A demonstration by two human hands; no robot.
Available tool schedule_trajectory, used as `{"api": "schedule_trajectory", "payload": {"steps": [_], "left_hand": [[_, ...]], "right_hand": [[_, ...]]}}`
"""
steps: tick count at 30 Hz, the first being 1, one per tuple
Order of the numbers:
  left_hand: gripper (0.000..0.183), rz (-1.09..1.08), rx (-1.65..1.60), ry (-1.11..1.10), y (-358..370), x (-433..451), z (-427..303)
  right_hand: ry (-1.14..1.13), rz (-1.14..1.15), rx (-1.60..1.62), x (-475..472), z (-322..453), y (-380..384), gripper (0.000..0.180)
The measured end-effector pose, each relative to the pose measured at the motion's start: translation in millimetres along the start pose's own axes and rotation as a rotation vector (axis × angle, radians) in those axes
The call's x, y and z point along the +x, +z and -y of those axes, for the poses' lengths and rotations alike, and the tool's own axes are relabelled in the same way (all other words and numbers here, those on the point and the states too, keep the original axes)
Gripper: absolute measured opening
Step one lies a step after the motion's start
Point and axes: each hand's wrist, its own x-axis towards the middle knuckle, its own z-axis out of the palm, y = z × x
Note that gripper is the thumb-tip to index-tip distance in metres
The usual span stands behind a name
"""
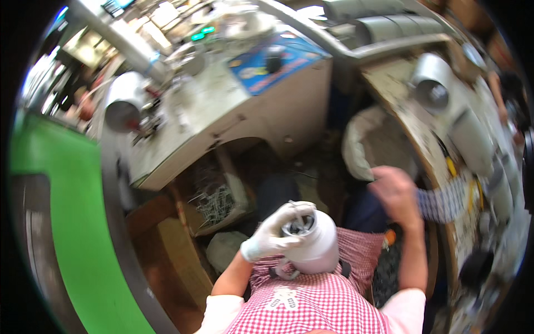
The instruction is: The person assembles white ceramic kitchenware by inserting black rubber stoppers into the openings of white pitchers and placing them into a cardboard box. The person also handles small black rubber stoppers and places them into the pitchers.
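Note:
A pale, rounded container with a metal-rimmed mouth [323, 250] rests on my lap against a red-and-white checked apron [292, 309]. My left hand [275, 234], in a white glove, is closed around the rim of its mouth. Something metallic shows inside the opening, too blurred to name. My right hand [394, 192], bare and blurred, is raised to the right, apart from the container and close to the edge of a pale cloth-lined bin [356, 146]. Whether its fingers hold anything cannot be made out.
An open box of thin metal pieces [215, 204] stands left of my knees. Ahead is a workbench [208, 104] with a blue printed sheet [279, 62]. A wooden-edged bench [400, 108] at right carries metal cylinders [431, 81]. Another person's arm [496, 96] shows at far right.

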Motion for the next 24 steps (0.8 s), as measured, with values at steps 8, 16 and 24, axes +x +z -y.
{"api": "schedule_trajectory", "payload": {"steps": [8,16,24], "left_hand": [[0.025,-0.121,-0.118,0.083,0,-25,27],[0.044,-0.423,0.321,0.469,-52,-89,-43],[0.047,-0.807,0.300,0.223,-53,-157,8]], "right_hand": [[0.387,-0.344,-0.769,-17,-218,-68,0.038],[0.740,-0.416,0.287,-8,-188,-77,0.037],[0.664,-0.078,0.930,-19,38,21,0.045]]}}
